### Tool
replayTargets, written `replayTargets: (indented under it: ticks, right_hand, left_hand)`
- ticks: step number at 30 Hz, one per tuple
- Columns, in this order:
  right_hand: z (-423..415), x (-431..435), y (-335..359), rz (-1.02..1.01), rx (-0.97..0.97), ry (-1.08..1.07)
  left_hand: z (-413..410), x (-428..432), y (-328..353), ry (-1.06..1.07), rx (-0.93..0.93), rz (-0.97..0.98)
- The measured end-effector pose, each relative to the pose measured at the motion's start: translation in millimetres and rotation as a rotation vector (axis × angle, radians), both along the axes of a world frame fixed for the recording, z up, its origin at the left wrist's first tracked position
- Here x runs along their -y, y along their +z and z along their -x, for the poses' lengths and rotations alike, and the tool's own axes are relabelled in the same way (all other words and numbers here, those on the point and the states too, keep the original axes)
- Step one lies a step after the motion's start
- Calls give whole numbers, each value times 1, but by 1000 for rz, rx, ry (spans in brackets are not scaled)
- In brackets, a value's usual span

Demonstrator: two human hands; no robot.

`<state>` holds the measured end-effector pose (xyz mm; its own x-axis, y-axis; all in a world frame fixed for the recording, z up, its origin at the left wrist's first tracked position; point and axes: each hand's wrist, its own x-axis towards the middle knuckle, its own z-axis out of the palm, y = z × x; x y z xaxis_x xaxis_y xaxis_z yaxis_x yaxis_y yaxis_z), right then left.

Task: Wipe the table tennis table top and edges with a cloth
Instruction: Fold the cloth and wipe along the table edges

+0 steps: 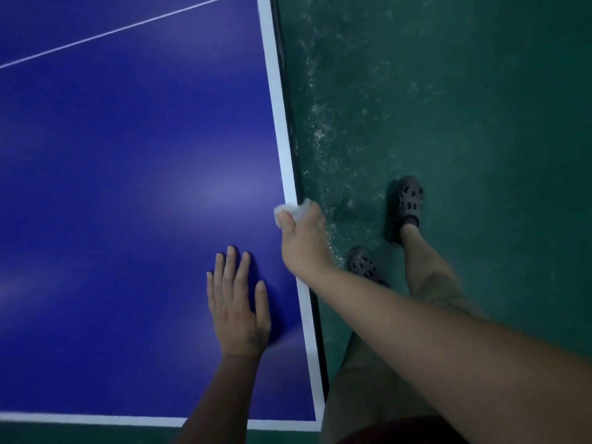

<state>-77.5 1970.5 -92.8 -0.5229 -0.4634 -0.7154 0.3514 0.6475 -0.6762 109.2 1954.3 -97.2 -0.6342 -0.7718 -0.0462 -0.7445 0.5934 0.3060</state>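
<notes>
The blue table tennis table fills the left of the head view, with a white border line along its right side and near end. My right hand grips a small white cloth and holds it against the table's right edge, thumb on top of the white line and fingers wrapped over the side. My left hand lies flat on the blue top near the corner, fingers straight and slightly spread.
A green floor with pale scuffed patches runs along the table's right side. My two feet in dark perforated clogs stand on it close to the edge. A thin white centre line crosses the top at the far left.
</notes>
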Motion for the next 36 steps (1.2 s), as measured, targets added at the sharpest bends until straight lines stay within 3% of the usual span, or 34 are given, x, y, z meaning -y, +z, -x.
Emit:
replayTargets:
  ticks: [4,8,11,14,17,24,28,36]
  right_hand:
    - [58,67,-26,-41,-41,47]
    - [67,62,-12,16,16,41]
    - [46,26,-1,53,51,62]
    - [36,12,-4,30,107,109]
    - [48,27,-4,-7,134,86]
    - [129,131,-13,-31,-10,-23]
    - [183,185,-15,-25,2,-48]
    - [133,120,-4,31,-27,42]
  left_hand:
    - [63,39,5,126,-200,-13]
    - [149,119,-1,170,-291,55]
    - [213,177,-3,207,-249,31]
    - [251,209,-5,177,-46,44]
    - [256,214,-11,209,79,96]
    - [258,213,-12,228,87,143]
    - [258,216,-16,217,54,169]
    - [254,215,-17,190,27,173]
